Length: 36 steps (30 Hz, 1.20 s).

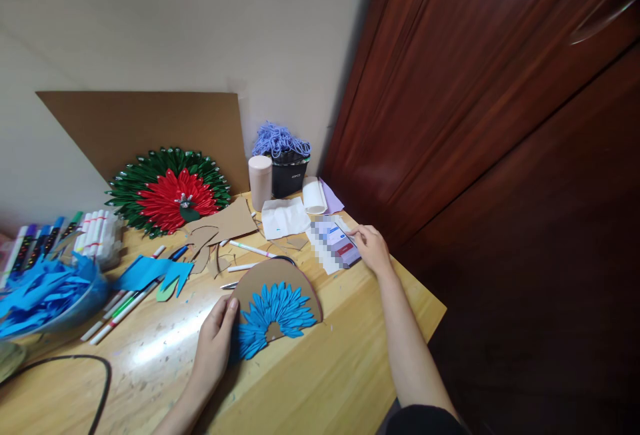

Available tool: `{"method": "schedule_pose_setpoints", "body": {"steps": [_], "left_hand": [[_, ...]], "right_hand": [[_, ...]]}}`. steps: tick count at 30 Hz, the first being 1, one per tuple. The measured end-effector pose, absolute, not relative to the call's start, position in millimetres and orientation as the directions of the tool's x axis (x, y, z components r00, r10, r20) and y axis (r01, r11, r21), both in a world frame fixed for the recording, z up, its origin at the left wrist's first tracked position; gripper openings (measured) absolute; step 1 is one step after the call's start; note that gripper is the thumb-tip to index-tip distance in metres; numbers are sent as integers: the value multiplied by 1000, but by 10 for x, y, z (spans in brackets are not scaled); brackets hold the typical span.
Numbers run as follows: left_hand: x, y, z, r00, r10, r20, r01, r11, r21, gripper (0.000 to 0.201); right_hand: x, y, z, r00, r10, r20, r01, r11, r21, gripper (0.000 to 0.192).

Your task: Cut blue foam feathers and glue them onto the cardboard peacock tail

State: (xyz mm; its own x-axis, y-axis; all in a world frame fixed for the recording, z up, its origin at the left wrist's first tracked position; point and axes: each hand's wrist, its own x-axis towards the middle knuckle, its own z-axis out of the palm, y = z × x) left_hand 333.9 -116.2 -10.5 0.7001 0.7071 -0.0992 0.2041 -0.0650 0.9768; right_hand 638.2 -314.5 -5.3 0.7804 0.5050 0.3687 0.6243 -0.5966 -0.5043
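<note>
My left hand [219, 328] grips the left edge of a rounded brown cardboard piece [270, 276], thumb on its upper face. Blue folded paper petals [280, 305] are arranged on it in a half-ring around a bare cardboard centre. At the right, my right hand [371, 246] has its fingers closed at the right edge of a smartphone [350, 254] with a lit screen. Part of the phone's display is pixelated, and a white sheet [329, 263] lies beneath it. Several markers and cardboard scraps lie just beyond the cardboard piece.
A red and green petal flower [173, 192] leans on a cardboard sheet [150, 115] at the wall. A pale cylinder [261, 183] and black box [290, 176] stand behind. A bowl of blue strips [45, 302] sits left; a dark cable [107, 382] curves nearer. A wooden cabinet [475, 122] borders the right.
</note>
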Motion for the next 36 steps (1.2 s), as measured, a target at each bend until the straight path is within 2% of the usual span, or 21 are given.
{"method": "schedule_pose_setpoints", "body": {"steps": [6,13,24,26,30,32,36], "left_hand": [[3342,-1155,-127,708,693,-134,237,-55,970,43],[3338,-1162,-130,712,689,-134,222,-40,974,43],[3329,-1154,-150,707,698,-117,210,-50,976,43],[3328,-1154,-146,708,696,-118,209,-47,977,43],[3332,-1154,-144,705,699,-118,205,-42,978,42],[3338,-1156,-145,703,702,-114,200,-41,979,42],[3344,-1166,-134,700,705,-113,199,-40,979,42]], "right_hand": [[6346,-3122,-34,756,552,351,647,-555,-522,25],[6364,-3134,-38,744,507,435,664,-495,-560,25],[6400,-3139,-97,795,490,357,583,-458,-671,18],[6396,-3120,-131,780,537,323,586,-443,-679,29],[6343,-3029,-208,747,631,210,609,-523,-597,75],[6307,-2976,-233,749,632,197,620,-566,-543,82],[6264,-2915,-249,777,593,212,609,-623,-492,79]]}}
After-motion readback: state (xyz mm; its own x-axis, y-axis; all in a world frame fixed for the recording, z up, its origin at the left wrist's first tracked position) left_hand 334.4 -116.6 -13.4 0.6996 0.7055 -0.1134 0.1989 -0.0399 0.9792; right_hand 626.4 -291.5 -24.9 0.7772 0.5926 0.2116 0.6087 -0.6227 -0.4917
